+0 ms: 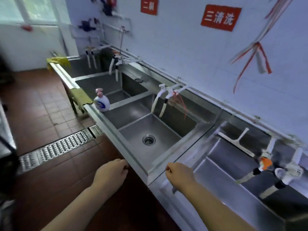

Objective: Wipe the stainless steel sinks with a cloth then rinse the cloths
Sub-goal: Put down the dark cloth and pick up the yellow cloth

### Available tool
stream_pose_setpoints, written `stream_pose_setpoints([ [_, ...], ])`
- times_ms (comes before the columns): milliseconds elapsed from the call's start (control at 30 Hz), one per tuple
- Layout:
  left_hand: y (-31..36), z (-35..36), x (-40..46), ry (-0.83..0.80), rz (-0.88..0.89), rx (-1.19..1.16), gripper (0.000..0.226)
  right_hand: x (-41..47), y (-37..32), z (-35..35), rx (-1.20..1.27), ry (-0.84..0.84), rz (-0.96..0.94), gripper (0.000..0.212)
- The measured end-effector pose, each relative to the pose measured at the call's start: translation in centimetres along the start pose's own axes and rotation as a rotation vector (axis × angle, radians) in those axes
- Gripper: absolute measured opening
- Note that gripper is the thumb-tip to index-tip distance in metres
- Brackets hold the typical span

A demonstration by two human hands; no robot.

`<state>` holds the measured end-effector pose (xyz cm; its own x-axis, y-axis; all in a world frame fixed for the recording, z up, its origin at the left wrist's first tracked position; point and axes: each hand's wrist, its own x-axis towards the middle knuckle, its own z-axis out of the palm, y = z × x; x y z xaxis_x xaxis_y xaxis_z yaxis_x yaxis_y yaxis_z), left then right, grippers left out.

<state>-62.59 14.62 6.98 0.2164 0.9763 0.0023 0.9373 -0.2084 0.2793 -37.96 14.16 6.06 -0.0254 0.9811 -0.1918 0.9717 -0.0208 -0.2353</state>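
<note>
Both bare hands hang out front over the near edge of the long stainless steel sink bench, and neither one has anything in it. The left hand, at about seven o'clock in the picture, floats above the red-brown tiled floor just beside the bench front, its grip loosely curled on nothing. The right hand, near five o'clock, hovers above the bench's front corner, fingers curled under, grip likewise holding nothing. Dead centre sits the square steel basin with the round drain, with white taps at its one o'clock. At the basin's ten o'clock a white pump bottle with a pink top and blue label stands on the front rim. Just past it, a yellow-green cloth drapes over the rim, and well beyond, towards eleven o'clock, a second yellow cloth hangs on the far end. A perforated metal floor drain grate runs across at eight o'clock.
</note>
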Motion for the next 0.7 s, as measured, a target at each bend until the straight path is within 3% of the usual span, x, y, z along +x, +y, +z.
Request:
stream_pose_setpoints([
  [367,-14.7,-3.7,2.4,0.114,-0.230,-0.052,0.020,10.4,-13.1,0.1,0.023,-0.037,-0.183,0.024],
  [700,-22.8,-5.2,13.9,0.091,-0.330,0.009,0.019,27.6,-19.1,-1.1,0.073,-0.006,-0.266,0.023],
])
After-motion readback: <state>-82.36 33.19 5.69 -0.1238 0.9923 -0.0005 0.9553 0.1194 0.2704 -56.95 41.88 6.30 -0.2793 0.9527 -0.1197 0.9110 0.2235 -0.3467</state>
